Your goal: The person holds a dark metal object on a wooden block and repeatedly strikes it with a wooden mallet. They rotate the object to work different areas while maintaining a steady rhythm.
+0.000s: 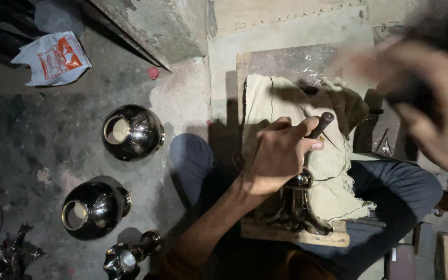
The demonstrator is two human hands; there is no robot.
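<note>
My left hand [277,155] grips a dark metal punch [321,124], its tip set against a shiny dark metal piece [297,203] lying on a cloth-covered wooden block [291,234]. My right hand [431,98] is raised at the upper right, blurred with motion, closed around a dark object that I cannot make out. The beige cloth [286,103] is frayed and draped over the block between my knees.
Two round polished metal pots [131,133] [93,208] lie on the stained concrete floor at left, with a smaller fluted metal piece [128,256] below them. A white and orange plastic bag [53,58] sits top left. A concrete step [162,26] rises behind.
</note>
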